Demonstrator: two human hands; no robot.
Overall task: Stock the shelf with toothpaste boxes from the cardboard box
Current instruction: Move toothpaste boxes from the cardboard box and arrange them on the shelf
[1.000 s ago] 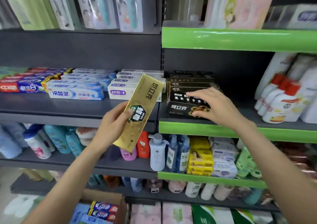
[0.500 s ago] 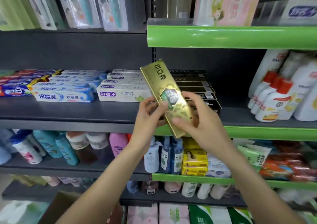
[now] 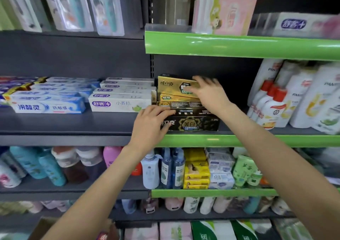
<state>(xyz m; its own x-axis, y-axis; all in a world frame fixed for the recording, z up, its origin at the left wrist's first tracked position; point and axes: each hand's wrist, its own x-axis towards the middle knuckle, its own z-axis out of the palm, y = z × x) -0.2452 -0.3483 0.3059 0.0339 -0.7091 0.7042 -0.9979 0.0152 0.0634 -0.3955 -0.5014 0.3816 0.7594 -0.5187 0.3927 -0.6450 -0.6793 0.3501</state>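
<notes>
On the middle shelf (image 3: pixel 73 123), from the left, I see rows of white boxes (image 3: pixel 119 100) lying flat, then the dark-and-gold stack where I am working. My left hand (image 3: pixel 149 127) lies spread over the left end of the front black box (image 3: pixel 195 123), fingers flat on its top edge, steadying rather than pinching anything. Just right and higher, my right hand (image 3: pixel 207 92) rests open-fingered on the gold box (image 3: pixel 174 87), which sits on top of the stack, slightly tilted; whether the thumb hooks under its far end I cannot tell. I judge this carton light and stiff along its length but easily dented on its broad faces, and its glossy foil looks slick, so I would hold it by the long edges near the ends. Shampoo bottles (image 3: pixel 272 107) stand further right.
</notes>
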